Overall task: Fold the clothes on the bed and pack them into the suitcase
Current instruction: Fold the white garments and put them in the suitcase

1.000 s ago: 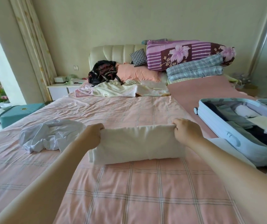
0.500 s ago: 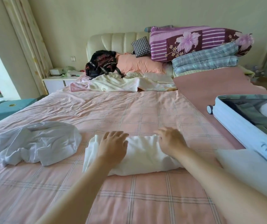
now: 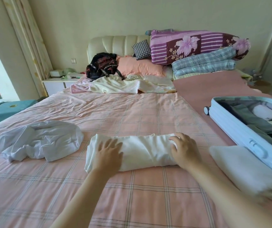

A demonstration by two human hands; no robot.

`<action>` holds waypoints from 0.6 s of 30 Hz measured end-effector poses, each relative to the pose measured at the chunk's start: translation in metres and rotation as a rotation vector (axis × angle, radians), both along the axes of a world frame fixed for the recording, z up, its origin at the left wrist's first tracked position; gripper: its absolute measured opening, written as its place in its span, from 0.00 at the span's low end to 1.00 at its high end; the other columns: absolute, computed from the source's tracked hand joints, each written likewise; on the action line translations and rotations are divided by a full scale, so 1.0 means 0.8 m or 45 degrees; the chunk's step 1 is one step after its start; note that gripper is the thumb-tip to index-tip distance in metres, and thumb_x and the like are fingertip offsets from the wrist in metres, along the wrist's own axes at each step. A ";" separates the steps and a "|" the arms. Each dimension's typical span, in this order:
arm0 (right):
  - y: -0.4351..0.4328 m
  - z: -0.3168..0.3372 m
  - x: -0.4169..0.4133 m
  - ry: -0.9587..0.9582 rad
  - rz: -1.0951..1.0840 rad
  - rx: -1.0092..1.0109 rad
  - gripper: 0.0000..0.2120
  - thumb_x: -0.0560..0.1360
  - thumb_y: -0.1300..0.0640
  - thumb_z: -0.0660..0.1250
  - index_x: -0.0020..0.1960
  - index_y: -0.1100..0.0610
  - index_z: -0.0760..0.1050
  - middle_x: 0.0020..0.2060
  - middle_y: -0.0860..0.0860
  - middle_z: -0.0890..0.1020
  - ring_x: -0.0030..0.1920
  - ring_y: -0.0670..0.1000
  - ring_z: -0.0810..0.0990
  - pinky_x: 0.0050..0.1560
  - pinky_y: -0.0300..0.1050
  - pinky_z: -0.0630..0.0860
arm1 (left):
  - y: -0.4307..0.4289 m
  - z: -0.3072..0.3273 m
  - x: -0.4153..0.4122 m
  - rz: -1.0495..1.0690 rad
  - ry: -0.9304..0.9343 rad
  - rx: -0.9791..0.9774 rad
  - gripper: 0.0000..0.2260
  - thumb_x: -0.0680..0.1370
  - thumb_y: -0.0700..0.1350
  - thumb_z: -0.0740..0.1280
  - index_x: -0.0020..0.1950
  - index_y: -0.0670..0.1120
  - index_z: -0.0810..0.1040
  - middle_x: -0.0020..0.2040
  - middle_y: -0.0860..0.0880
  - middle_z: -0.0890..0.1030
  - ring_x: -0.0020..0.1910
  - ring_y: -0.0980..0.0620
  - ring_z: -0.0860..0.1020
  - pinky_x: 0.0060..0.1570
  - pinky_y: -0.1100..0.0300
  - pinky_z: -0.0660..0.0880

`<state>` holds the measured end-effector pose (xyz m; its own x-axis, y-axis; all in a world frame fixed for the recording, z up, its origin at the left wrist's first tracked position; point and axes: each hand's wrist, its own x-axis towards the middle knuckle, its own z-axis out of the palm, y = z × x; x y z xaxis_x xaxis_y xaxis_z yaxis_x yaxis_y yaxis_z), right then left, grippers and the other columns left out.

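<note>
Your left hand (image 3: 108, 153) lies flat and your right hand (image 3: 183, 150) rests with fingers loosely spread on the folded white garment (image 3: 141, 150) on the bed (image 3: 132, 112), gripping nothing. The open suitcase (image 3: 230, 127) at right is cut off by the frame, its contents indistinct.

Left hand (image 3: 108, 153), right hand (image 3: 183, 149): palms down, fingers straight.

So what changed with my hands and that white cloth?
Both hands let go of the far edge of the folded cloth; the left hand and right hand now rest on top of it. The crumpled garment, the open suitcase and the folded piece beside it stayed put.
</note>
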<state>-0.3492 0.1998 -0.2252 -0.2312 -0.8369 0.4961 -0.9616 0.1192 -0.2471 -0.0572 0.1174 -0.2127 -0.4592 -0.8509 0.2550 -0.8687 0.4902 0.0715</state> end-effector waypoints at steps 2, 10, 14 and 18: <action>0.023 -0.002 0.010 0.127 0.076 -0.060 0.21 0.68 0.50 0.57 0.55 0.55 0.81 0.53 0.53 0.79 0.50 0.59 0.80 0.51 0.55 0.77 | 0.021 0.000 -0.014 -0.255 0.085 0.091 0.26 0.78 0.61 0.60 0.75 0.57 0.67 0.77 0.55 0.65 0.76 0.53 0.62 0.74 0.52 0.57; 0.064 0.008 0.001 -0.256 -0.402 0.349 0.08 0.74 0.49 0.62 0.49 0.53 0.72 0.44 0.49 0.78 0.48 0.57 0.79 0.46 0.48 0.73 | 0.034 -0.025 -0.021 -0.360 0.209 0.084 0.21 0.79 0.50 0.68 0.72 0.57 0.72 0.74 0.55 0.71 0.73 0.53 0.69 0.66 0.55 0.71; 0.071 0.014 -0.016 -0.348 -0.368 0.214 0.17 0.79 0.50 0.65 0.33 0.54 0.70 0.32 0.49 0.77 0.40 0.57 0.76 0.37 0.47 0.68 | 0.025 -0.030 -0.009 -0.427 0.273 -0.097 0.20 0.71 0.39 0.78 0.61 0.52 0.83 0.52 0.51 0.86 0.49 0.52 0.85 0.45 0.58 0.82; 0.069 0.026 -0.036 -0.033 -0.454 0.196 0.14 0.82 0.47 0.60 0.45 0.52 0.81 0.43 0.52 0.84 0.47 0.58 0.81 0.46 0.48 0.67 | 0.036 -0.005 -0.002 -0.413 0.026 -0.237 0.18 0.74 0.43 0.76 0.61 0.58 0.81 0.40 0.51 0.85 0.35 0.51 0.83 0.33 0.57 0.80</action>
